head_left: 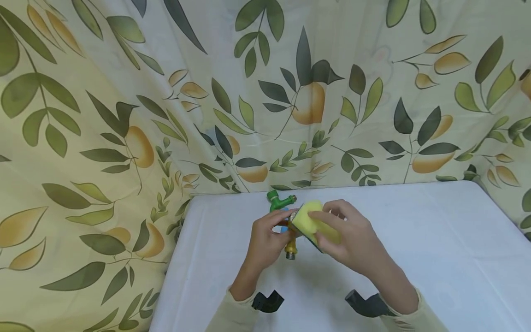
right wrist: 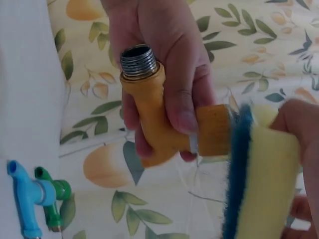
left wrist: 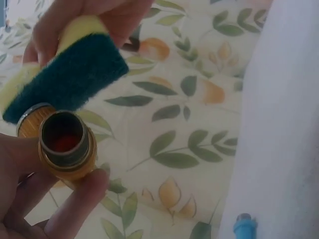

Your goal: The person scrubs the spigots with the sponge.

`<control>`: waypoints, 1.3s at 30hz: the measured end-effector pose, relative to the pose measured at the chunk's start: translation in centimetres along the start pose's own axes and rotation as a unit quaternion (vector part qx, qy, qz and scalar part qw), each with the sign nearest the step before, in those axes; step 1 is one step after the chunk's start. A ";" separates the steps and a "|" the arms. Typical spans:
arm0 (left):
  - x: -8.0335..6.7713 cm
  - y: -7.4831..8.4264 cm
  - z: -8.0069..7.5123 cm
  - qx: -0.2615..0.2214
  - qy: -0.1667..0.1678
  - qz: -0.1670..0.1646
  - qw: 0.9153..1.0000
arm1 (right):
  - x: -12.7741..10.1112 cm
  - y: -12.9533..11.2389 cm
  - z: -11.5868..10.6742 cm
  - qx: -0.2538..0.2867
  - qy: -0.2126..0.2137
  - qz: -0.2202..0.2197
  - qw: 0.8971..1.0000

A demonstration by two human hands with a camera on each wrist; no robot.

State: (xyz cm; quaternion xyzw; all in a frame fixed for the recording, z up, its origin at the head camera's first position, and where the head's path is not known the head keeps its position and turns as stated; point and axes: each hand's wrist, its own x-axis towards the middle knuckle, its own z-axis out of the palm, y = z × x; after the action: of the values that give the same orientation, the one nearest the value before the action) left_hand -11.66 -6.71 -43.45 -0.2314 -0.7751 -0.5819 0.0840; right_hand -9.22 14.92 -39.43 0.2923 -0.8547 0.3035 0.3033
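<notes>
My left hand [head_left: 265, 240] grips a yellow-orange plastic tap [right wrist: 154, 112] around its body, its metal threaded end pointing away from the palm. In my right hand [head_left: 352, 235] is a yellow sponge [right wrist: 271, 174] with a dark green scouring side [left wrist: 75, 74], pinched between thumb and fingers. That scouring side lies against the round ridged knob [right wrist: 214, 130] of the tap in the right wrist view. From the head view, the sponge and fingers hide much of the tap; its lower end pokes out below the hands.
A green tap [head_left: 279, 202] and a blue tap [right wrist: 31, 199] lie on the white-covered table [head_left: 415, 244], just beyond the hands. Leaf-and-fruit patterned cloth [head_left: 290, 138] hangs behind and at the left. A black mount [head_left: 267, 302] sits at each wrist.
</notes>
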 end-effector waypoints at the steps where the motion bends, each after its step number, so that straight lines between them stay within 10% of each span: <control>1: 0.0 -0.1 0.1 0.007 -0.001 0.001 1.000 | 0.1 0.0 0.1 -0.007 0.002 0.012 1.000; 17: -0.2 -0.4 0.5 0.067 0.010 0.032 0.997 | 0.0 0.1 0.1 0.016 -0.032 0.049 0.998; 29: -0.1 0.1 0.2 -0.019 -0.006 -0.102 0.995 | 0.0 1.0 0.8 -0.034 0.030 -0.091 0.995; 39: -0.1 0.1 0.8 0.106 0.073 -0.026 0.991 | 0.2 0.6 1.1 -0.046 0.047 -0.085 0.994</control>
State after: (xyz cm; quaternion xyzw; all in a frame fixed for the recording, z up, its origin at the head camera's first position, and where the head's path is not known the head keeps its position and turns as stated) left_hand -11.41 -6.00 -43.62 -0.1583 -0.8301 -0.5134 0.1492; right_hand -10.15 14.50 -40.23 0.3353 -0.8245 0.2499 0.3812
